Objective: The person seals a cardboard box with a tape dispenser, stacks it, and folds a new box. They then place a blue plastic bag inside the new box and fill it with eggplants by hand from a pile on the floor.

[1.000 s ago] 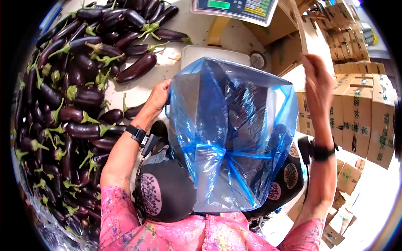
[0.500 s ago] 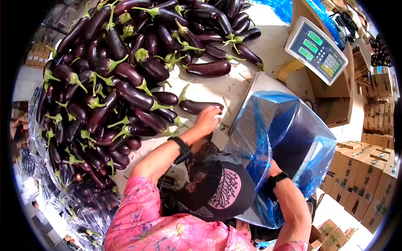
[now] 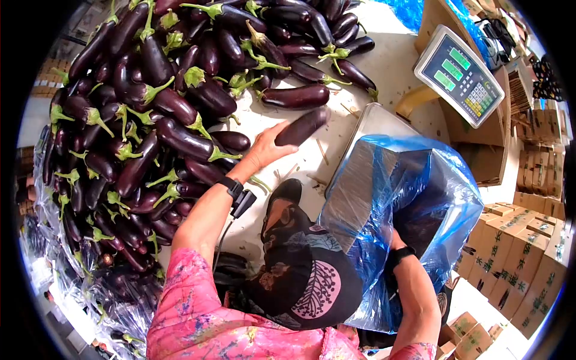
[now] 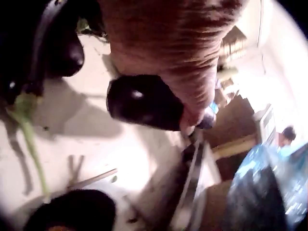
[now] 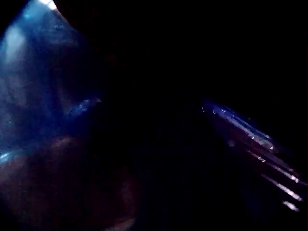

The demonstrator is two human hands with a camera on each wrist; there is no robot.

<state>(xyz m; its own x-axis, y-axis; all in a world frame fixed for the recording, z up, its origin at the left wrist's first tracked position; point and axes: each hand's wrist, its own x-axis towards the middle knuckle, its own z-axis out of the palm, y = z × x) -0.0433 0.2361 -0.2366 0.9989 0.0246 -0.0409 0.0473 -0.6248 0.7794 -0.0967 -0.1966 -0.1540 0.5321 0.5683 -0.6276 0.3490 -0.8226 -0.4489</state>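
My left hand [image 3: 268, 148] grips a dark purple eggplant [image 3: 305, 126] just above the white table, to the right of the big heap. Close up in the left wrist view, the palm and fingers wrap over the eggplant [image 4: 139, 103]. A blue translucent plastic bag [image 3: 435, 165] spreads over a box shape beside the scale. My right hand [image 3: 396, 241] reaches into the bag past the wristband, and its fingers are hidden there. The right wrist view is mostly dark, with blue plastic [image 5: 33, 96] along its left side.
Eggplants [image 3: 180, 135] with green stems heap across the left of the table [image 3: 264, 222]. A scale display [image 3: 461, 75] stands behind the bag, above the scale platform [image 3: 360, 129]. Printed cartons [image 3: 510, 270] are stacked at the right. A dark patterned knee [image 3: 312, 282] lies below the bag.
At first both hands were at the bag's sides. The view then swung left, the right hand went into the bag, and the left hand took an eggplant from the table and raised it.
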